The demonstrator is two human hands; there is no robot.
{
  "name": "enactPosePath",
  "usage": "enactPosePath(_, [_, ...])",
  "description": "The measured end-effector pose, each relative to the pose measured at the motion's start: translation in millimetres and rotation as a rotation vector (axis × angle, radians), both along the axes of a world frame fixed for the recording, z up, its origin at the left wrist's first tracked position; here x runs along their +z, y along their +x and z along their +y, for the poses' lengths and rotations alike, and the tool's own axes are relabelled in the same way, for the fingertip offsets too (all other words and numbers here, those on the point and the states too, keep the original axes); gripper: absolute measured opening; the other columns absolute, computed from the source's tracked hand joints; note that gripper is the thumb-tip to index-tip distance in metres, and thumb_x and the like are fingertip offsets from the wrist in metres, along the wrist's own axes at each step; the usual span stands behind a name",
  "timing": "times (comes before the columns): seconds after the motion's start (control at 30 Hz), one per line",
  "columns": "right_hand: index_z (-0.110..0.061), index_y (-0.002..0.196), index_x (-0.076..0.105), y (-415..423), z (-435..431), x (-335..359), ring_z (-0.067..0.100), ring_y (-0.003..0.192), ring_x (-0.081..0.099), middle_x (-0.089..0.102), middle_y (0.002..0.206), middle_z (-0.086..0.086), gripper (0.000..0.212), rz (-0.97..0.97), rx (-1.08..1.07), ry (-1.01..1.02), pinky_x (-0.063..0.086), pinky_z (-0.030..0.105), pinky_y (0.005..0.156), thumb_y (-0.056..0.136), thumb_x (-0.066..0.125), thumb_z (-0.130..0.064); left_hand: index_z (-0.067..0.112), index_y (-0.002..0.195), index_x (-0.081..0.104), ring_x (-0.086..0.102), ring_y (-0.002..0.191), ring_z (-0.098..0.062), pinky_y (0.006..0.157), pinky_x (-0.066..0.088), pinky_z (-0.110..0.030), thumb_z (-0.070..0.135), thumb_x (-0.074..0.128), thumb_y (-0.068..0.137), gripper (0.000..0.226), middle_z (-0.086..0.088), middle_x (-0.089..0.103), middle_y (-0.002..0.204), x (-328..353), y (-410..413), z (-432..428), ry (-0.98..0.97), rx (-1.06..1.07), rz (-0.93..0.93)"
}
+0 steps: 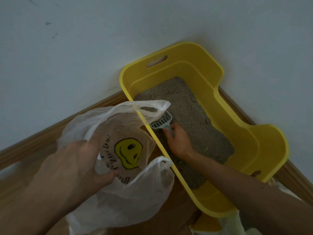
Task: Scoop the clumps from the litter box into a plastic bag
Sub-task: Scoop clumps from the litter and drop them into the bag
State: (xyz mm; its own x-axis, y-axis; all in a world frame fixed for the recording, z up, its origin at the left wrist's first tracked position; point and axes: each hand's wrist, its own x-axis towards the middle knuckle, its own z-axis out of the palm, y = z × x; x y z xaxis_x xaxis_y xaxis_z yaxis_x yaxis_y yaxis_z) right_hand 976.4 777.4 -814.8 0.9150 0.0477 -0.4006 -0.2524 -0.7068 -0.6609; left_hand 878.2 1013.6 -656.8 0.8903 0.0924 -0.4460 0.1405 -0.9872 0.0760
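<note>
Bare forearms extended forward, left hand [81, 160] pinching plastic bag [118, 200] rim, right hand [179, 141] curled round scoop [160, 122] handle

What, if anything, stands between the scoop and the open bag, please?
The near wall of the litter box runs between the scoop and the mouth of the bag. One bag handle also drapes over that wall, partly covering the scoop.
</note>
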Motion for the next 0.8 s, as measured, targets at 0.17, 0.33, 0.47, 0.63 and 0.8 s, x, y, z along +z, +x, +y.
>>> enactPosePath(0.17, [-0.013, 0.101, 0.054, -4, -5, 1, 0.016, 0.067, 0.055, 0.062, 0.085, 0.006, 0.023, 0.001, -0.052, 0.103, 0.048, 0.038, 0.060, 0.099, 0.047, -0.035, 0.040, 0.129, 0.026, 0.046, 0.064, -0.007, 0.053, 0.043, -0.027, 0.076, 0.063, 0.058, 0.088, 0.015, 0.047, 0.069, 1, 1, 0, 0.004, -0.001, -0.011])
enactPosePath(0.33, [-0.013, 0.102, 0.054, -10, -17, 5, 0.013, 0.064, 0.051, 0.059, 0.082, 0.007, 0.024, -0.003, -0.064, 0.138, 0.041, 0.032, 0.055, 0.099, 0.047, -0.036, 0.038, 0.130, 0.028, 0.048, 0.061, -0.007, 0.050, 0.044, -0.029, 0.076, 0.062, 0.058, 0.089, 0.013, 0.046, 0.065, -3, 1, 3, 0.003, 0.010, -0.018])
enactPosePath(0.47, [-0.013, 0.103, 0.053, -9, -25, 15, 0.013, 0.064, 0.049, 0.056, 0.080, 0.003, 0.023, -0.048, -0.043, 0.123, 0.042, 0.034, 0.057, 0.100, 0.046, -0.035, 0.038, 0.131, 0.027, 0.053, 0.064, -0.008, 0.054, 0.050, -0.031, 0.076, 0.062, 0.058, 0.089, 0.013, 0.048, 0.067, -3, 1, 4, -0.030, -0.001, -0.031])
enactPosePath(0.63, [-0.014, 0.105, 0.053, -17, -43, 33, 0.008, 0.058, 0.048, 0.056, 0.077, -0.001, 0.021, -0.082, 0.031, 0.150, 0.039, 0.024, 0.049, 0.100, 0.046, -0.033, 0.032, 0.124, 0.042, 0.049, 0.057, -0.005, 0.048, 0.048, -0.030, 0.073, 0.068, 0.054, 0.085, 0.012, 0.047, 0.060, -4, 2, 9, -0.045, 0.001, -0.055])
enactPosePath(0.8, [-0.016, 0.102, 0.051, -20, -62, 45, 0.004, 0.051, 0.044, 0.054, 0.073, 0.000, 0.017, -0.080, -0.009, 0.157, 0.039, 0.023, 0.045, 0.100, 0.046, -0.033, 0.034, 0.126, 0.039, 0.049, 0.057, -0.007, 0.048, 0.046, -0.029, 0.078, 0.057, 0.052, 0.088, 0.012, 0.049, 0.061, -7, 3, 11, -0.069, -0.017, -0.059])
